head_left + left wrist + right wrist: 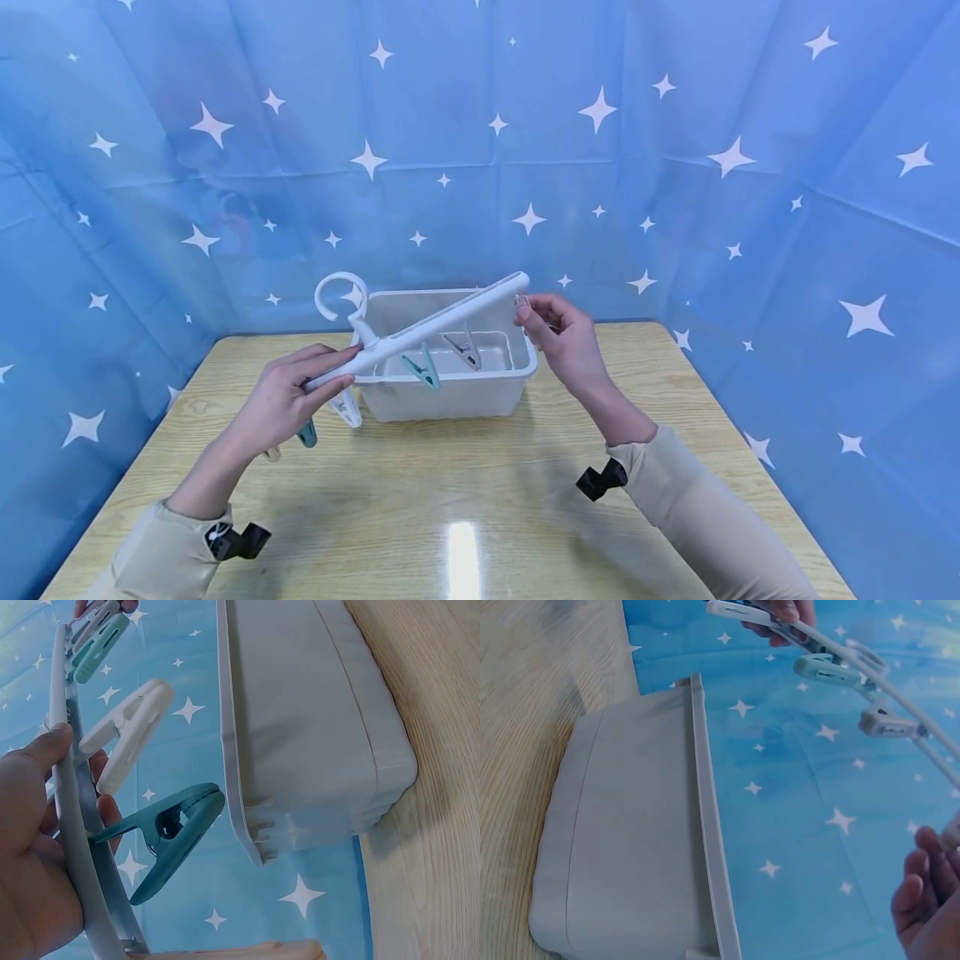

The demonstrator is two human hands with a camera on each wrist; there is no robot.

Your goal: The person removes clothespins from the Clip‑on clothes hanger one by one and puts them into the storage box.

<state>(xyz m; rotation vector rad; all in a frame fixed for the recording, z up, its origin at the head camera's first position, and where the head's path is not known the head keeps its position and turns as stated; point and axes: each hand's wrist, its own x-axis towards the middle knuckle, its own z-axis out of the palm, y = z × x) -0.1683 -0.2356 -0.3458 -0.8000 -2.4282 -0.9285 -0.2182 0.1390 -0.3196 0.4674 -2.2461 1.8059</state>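
My left hand (pixel 296 392) grips a white clip hanger (pixel 450 315) near its lower left end, holding it slanted above the table with its ring hook (pixel 341 283) upward. Clothespins hang along the bar: a dark teal one (pixel 169 832), a white one (pixel 131 735), a light green one (pixel 423 367) and a grey one (pixel 465 348). A beige clothespin (pixel 247 951) is at the near end, partly cut off. At the raised right end, my right hand (pixel 562 337) pinches a small pale clip (pixel 522 300), mostly hidden by the fingers.
A light grey plastic bin (pixel 442 400) stands on the wooden table (pixel 405 492) behind and below the hanger. Blue star-printed cloth (pixel 480 167) hangs at the back and both sides. Black wrist cameras (pixel 602 480) sit on both sleeves.
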